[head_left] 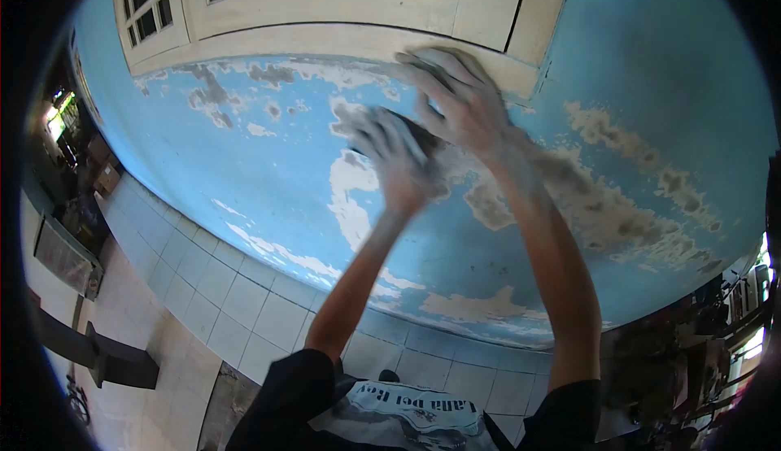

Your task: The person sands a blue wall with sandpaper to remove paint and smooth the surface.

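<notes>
A blue wall (277,162) with peeling paint and grey and white bare patches fills the middle of the view. Against it, my left hand (399,162) is blurred by motion and dusty, its fingers reaching up and left. A dark flat piece (421,135), apparently sandpaper, shows at that hand's edge; most of it is hidden. Higher and to the right, my right hand (464,105) lies dusty against the wall just under the window frame, fingers apart. No held object can be made out in it, though its underside is hidden.
A cream wooden window frame (325,40) runs along the top. White tiles (281,321) line the foot of the wall. A dark bench-like object (122,357) stands at lower left, with cardboard boxes (107,177) beyond. Cluttered items (700,370) are at lower right.
</notes>
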The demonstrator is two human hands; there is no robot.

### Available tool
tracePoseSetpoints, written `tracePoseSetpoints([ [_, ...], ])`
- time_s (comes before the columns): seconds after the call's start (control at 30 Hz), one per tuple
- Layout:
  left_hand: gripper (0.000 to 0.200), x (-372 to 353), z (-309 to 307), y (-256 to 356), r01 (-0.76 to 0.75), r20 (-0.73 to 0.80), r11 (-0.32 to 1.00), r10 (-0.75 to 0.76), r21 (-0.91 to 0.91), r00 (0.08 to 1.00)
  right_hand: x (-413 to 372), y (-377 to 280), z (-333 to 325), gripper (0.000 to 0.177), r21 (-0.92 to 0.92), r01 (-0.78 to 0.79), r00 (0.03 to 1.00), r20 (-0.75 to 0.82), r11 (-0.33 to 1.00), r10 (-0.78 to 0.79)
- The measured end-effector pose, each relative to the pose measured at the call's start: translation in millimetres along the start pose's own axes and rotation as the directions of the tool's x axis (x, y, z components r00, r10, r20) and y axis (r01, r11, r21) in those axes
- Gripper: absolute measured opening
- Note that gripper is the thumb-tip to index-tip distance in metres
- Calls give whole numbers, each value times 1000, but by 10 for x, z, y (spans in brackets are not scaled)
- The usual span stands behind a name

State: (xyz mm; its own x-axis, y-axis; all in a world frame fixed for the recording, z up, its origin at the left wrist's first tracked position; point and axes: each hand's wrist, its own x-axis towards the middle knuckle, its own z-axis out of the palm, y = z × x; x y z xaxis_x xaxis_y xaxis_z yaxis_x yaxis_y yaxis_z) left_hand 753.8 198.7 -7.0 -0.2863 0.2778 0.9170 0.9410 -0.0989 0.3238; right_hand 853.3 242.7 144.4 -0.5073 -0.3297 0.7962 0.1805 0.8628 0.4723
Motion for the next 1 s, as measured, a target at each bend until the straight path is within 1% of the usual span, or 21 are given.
tracePoseSetpoints([
  [0.03,81,-213,55,195,32,287,997,-53,77,956,-51,47,-125,42,-4,3,1000,-5,1000,-3],
  [0.07,82,-310,-49,302,-73,267,991,101,-111,958,-114,100,-249,42,-126,66,994,92,990,-55],
  [0.1,82,-266,-81,274,-72,263,991,100,-114,960,-170,148,-357,43,-240,141,976,196,960,-94],
  [0.17,84,-93,-145,59,-330,122,943,323,41,938,-289,215,-536,41,-281,155,971,221,947,-93],
  [0.2,76,45,-79,-166,-148,-33,989,148,2,988,-330,232,-584,40,-317,165,966,242,934,-88],
  [0.23,66,165,-117,-384,11,-188,998,-22,-56,982,-363,240,-601,40,-319,165,966,243,933,-88],
  [0.27,60,210,56,-986,148,-203,980,-173,-131,964,-413,235,-605,40,-343,152,966,248,927,-67],
  [0.3,56,323,-43,-1278,397,37,642,-498,-656,867,-447,237,-602,40,-366,146,965,255,919,-52],
  [0.33,56,294,-24,-1212,397,34,640,-501,-658,865,-459,238,-583,40,-365,152,965,257,919,-57],
  [0.37,58,216,-20,-1069,340,-68,799,-426,-497,902,-464,218,-540,40,-386,131,972,232,913,-41],
  [0.4,60,119,-19,-889,267,-153,915,-323,-302,934,-459,203,-489,41,-407,107,980,199,907,-26],
  [0.43,63,-28,-5,-713,194,-213,978,-207,-82,955,-432,200,-489,41,-400,103,981,192,911,-27],
  [0.5,66,-459,95,-206,142,19,990,-141,-2,990,-402,175,-551,44,-422,58,986,167,905,15],
  [0.63,67,-212,-12,-146,118,17,991,-118,-57,993,-450,181,-550,44,-405,30,990,136,914,28],
  [0.7,72,93,-82,-193,222,-22,974,-223,-49,975,-457,173,-538,44,-430,30,990,140,903,33],
  [0.73,71,164,-121,-214,219,-70,974,-223,-50,972,-463,184,-539,44,-434,29,989,143,900,38],
  [0.77,71,244,-152,-273,221,-62,974,-225,-53,973,-477,184,-540,43,-420,22,989,143,907,42],
  [0.87,69,607,-214,-610,278,-114,961,-276,-1,954,-468,207,-566,42,-412,26,986,161,911,44],
  [0.93,65,823,-315,-948,243,-170,965,-256,-95,952,-459,188,-557,42,-402,33,985,169,915,39],
  [0.97,65,928,-351,-1153,249,-181,965,-260,-81,949,-461,193,-558,41,-408,26,985,164,913,45],
  [1.0,62,1012,-398,-1339,267,-254,923,-339,-278,906,-466,195,-554,41,-414,16,985,161,910,56],
])
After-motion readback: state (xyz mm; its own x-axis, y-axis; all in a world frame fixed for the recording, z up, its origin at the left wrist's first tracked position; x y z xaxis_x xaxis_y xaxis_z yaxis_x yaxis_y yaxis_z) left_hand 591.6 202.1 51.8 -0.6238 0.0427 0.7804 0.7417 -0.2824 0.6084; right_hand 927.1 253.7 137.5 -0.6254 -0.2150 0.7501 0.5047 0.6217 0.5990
